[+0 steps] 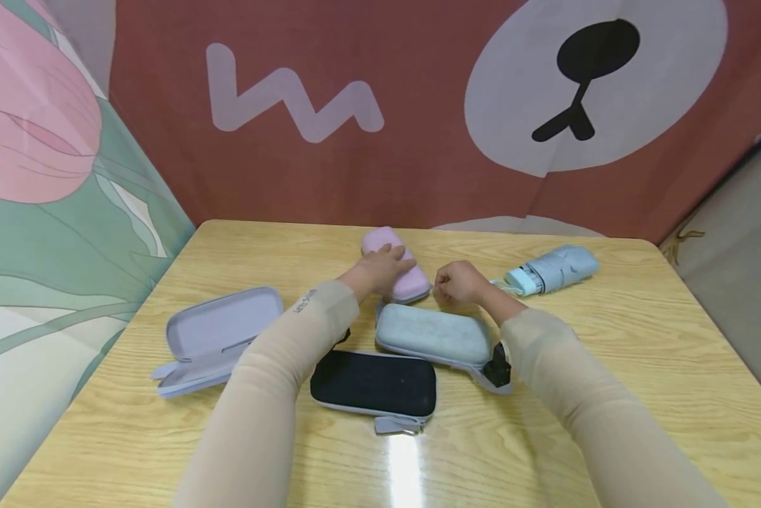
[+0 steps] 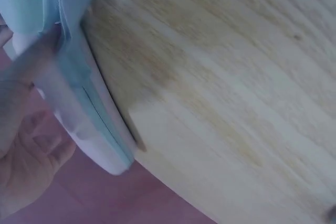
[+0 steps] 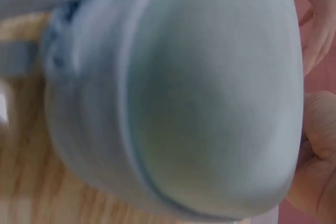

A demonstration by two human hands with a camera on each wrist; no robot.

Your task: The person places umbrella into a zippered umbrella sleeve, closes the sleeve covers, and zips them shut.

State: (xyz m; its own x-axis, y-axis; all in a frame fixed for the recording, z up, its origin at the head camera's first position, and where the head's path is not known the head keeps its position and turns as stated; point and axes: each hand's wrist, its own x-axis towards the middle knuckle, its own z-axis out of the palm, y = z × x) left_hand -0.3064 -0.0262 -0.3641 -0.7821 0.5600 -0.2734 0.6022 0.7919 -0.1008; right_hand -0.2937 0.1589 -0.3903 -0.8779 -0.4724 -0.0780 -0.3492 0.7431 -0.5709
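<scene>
A pink zip case (image 1: 411,284) with a blue zip band lies near the table's back edge. My left hand (image 1: 380,270) holds it, fingers spread across the top, thumb along the zipped side in the left wrist view. Just right of the case's near end is my right hand (image 1: 462,282), fingers curled; what they may pinch is hidden. In the right wrist view a pale blue zip case (image 3: 215,98) covers much of the scene, with the curled right hand (image 3: 317,156) partly behind it. A black zip case (image 1: 374,383) lies nearer me.
At the left an open lilac case (image 1: 222,328) stands with its lid raised. A folded light blue umbrella (image 1: 561,269) lies at the back right, its cord toward my right hand. A red patterned cloth (image 1: 291,176) hangs behind the wooden table (image 1: 641,339).
</scene>
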